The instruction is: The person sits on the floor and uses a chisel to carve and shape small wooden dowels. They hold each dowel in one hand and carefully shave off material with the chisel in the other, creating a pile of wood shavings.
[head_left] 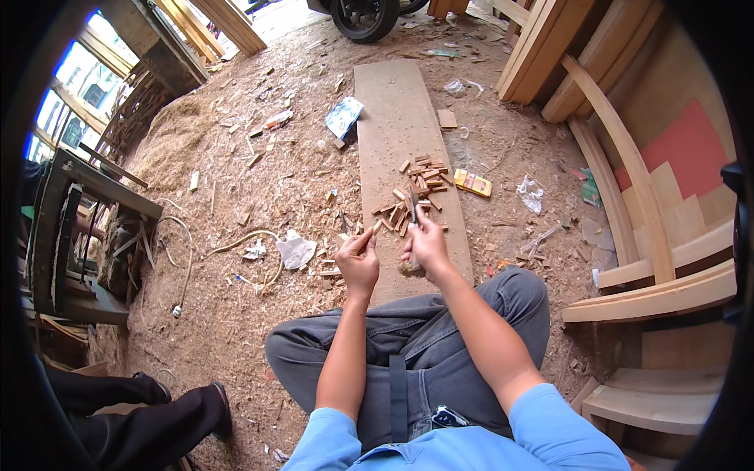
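Observation:
My left hand (pixel 357 265) is closed, with a small wooden peg-like piece (pixel 378 227) pinched between thumb and fingertips. My right hand (pixel 428 245) grips a narrow tool with a dark blade (pixel 413 206), pointing away from me; whether it is a knife or a chisel I cannot tell. Both hands are close together over a long flat board (pixel 393 102) lying on the ground. Just beyond them, a loose heap of small brown wooden blocks (pixel 428 174) is spread across the board. Under my right hand sits a roundish brownish lump (pixel 410 268), partly hidden.
Sawdust and wood scraps cover the ground. A yellow packet (pixel 473 184) lies right of the board, a blue-white wrapper (pixel 344 118) left of it. Curved wooden frames (pixel 652 302) stand at right. At lower left are another person's dark-trousered legs (pixel 149 420); a wheel (pixel 365 17) shows far ahead.

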{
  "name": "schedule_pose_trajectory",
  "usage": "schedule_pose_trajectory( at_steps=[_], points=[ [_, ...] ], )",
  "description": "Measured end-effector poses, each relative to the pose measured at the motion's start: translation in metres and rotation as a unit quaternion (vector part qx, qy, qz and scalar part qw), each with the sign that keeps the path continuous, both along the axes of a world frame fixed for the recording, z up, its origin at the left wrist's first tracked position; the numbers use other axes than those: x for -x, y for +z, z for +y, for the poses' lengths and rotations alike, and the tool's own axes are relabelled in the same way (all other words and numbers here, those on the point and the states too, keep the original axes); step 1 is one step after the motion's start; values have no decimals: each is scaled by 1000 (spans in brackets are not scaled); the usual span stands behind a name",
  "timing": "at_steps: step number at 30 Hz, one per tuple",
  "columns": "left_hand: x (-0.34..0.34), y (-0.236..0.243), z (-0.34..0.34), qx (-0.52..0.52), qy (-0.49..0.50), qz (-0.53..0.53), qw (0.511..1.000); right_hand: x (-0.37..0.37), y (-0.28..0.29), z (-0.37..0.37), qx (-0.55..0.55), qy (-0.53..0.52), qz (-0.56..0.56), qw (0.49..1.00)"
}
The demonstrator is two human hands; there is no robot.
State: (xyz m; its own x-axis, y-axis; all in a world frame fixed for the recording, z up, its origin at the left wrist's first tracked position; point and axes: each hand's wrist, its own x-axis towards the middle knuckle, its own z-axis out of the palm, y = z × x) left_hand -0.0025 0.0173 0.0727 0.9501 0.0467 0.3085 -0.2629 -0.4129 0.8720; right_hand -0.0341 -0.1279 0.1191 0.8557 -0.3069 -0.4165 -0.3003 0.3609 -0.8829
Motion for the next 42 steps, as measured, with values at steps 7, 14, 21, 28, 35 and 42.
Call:
schedule_pose_trajectory(
  at_steps=[7, 14, 21, 28, 35, 42],
  points=[
    [-6, 7, 5, 0, 60, -54, 997, 22, 0, 20, -83, 172, -16, 981],
    [-14, -9, 11, 94, 78, 3, 993, 27, -4, 29, -51, 235, 0, 971],
    [-19, -10, 16, 44, 48, -24, 998, 26, -3, 26, -73, 243, 20, 967],
    [-13, 6, 12, -47, 10, -114, 992, 25, -2, 23, -52, 193, 29, 979],
    [-3, 7, -4, 2, 14, -98, 995, 4, -3, -6, -67, 68, -2, 995],
    [-16, -11, 9, 268, 41, 131, 954, 24, 4, 20, -68, 197, -20, 978]
  ],
)
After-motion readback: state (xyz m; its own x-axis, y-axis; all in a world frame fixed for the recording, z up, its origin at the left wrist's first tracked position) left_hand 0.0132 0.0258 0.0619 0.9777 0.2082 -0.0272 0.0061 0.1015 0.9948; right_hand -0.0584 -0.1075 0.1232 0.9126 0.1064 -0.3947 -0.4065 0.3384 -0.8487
